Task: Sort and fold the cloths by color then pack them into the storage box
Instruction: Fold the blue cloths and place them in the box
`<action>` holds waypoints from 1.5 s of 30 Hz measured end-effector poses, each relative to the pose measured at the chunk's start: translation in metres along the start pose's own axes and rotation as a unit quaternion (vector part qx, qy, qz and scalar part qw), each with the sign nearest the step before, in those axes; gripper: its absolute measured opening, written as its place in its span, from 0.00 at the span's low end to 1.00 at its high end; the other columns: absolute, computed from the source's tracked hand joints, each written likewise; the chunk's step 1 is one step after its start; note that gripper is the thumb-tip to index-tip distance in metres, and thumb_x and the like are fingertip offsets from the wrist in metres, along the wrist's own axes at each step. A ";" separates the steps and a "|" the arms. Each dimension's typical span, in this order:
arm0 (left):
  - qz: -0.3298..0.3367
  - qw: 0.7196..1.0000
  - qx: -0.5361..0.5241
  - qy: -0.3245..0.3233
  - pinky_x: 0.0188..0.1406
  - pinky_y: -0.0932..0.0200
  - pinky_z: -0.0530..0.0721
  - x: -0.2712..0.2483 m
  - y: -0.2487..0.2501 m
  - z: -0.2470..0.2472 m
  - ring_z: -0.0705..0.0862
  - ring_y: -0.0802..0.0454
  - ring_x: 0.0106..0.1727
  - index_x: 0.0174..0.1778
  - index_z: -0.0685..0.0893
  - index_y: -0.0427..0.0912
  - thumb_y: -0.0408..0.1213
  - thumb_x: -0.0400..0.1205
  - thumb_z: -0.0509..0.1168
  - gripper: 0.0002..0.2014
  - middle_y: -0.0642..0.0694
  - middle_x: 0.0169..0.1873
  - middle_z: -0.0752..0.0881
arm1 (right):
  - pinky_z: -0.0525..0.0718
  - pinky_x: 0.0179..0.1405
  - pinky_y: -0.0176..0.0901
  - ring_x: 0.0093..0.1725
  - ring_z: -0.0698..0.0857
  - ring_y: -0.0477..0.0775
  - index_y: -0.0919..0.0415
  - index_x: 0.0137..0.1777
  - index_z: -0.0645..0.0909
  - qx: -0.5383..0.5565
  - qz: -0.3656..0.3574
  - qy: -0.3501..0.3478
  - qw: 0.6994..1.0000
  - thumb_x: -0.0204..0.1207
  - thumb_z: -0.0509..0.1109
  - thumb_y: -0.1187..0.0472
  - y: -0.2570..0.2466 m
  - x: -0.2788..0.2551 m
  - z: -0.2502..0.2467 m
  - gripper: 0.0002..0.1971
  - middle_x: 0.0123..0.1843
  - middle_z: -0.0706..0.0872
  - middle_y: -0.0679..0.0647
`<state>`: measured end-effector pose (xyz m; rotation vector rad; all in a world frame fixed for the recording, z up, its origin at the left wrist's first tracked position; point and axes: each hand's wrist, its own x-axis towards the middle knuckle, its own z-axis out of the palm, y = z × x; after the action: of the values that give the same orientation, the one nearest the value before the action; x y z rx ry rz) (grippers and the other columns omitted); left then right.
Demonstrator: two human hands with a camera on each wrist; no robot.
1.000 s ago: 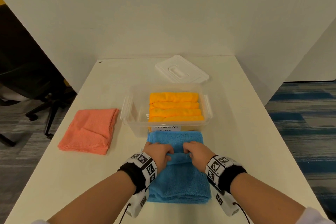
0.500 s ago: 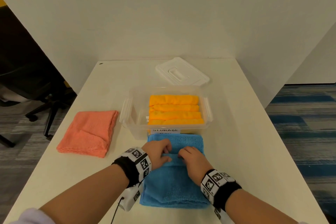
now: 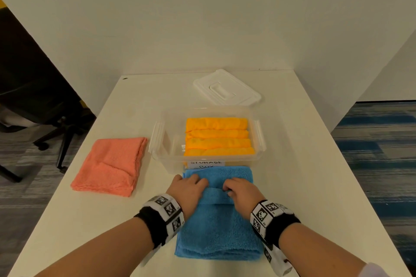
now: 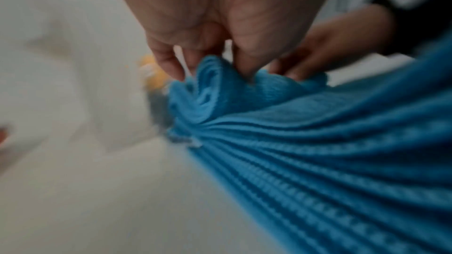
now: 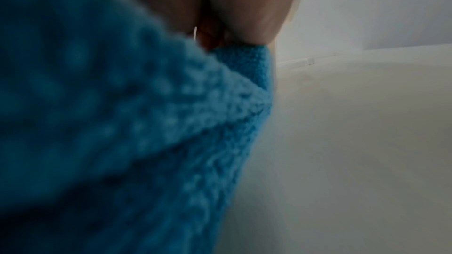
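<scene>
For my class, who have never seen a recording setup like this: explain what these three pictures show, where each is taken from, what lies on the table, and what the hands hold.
No machine here: a person works bare-handed, wearing patterned wristbands with cameras. The wide picture comes from a head camera; the two blurry close-ups come from each wrist, looking along the fingers. On the white table sit a clear storage box with folded orange cloths inside, its lid behind it, and a folded pink cloth to the left. The left hand and right hand each have a grip on a fold of the blue cloth.
</scene>
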<state>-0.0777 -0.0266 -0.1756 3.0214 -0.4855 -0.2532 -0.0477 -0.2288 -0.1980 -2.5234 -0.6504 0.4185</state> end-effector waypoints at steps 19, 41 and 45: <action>-0.025 0.994 0.090 -0.051 0.24 0.50 0.79 0.011 0.053 0.017 0.80 0.46 0.28 0.34 0.83 0.47 0.45 0.49 0.80 0.21 0.46 0.33 0.81 | 0.86 0.49 0.47 0.45 0.83 0.52 0.53 0.51 0.78 -0.116 -0.045 0.037 0.991 0.67 0.65 0.52 -0.003 -0.023 0.011 0.13 0.48 0.83 0.48; 0.046 0.993 0.085 -0.070 0.57 0.47 0.72 -0.022 0.058 0.004 0.80 0.38 0.57 0.66 0.68 0.41 0.33 0.82 0.56 0.15 0.40 0.58 0.79 | 0.82 0.37 0.42 0.37 0.84 0.50 0.53 0.48 0.81 -0.212 -0.046 0.028 0.976 0.54 0.80 0.60 -0.034 -0.058 0.004 0.21 0.40 0.85 0.46; 0.039 0.993 0.080 -0.074 0.57 0.47 0.73 -0.023 0.057 0.013 0.82 0.38 0.57 0.65 0.69 0.42 0.35 0.82 0.57 0.15 0.40 0.58 0.81 | 0.72 0.62 0.54 0.62 0.77 0.62 0.63 0.66 0.72 -0.208 -0.006 -0.042 0.977 0.71 0.66 0.68 -0.040 -0.056 0.005 0.22 0.63 0.78 0.59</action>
<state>-0.1185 -0.0737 -0.1795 3.1439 -0.6636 -0.4583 -0.1117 -0.2256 -0.1714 -2.9050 -0.8623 0.4219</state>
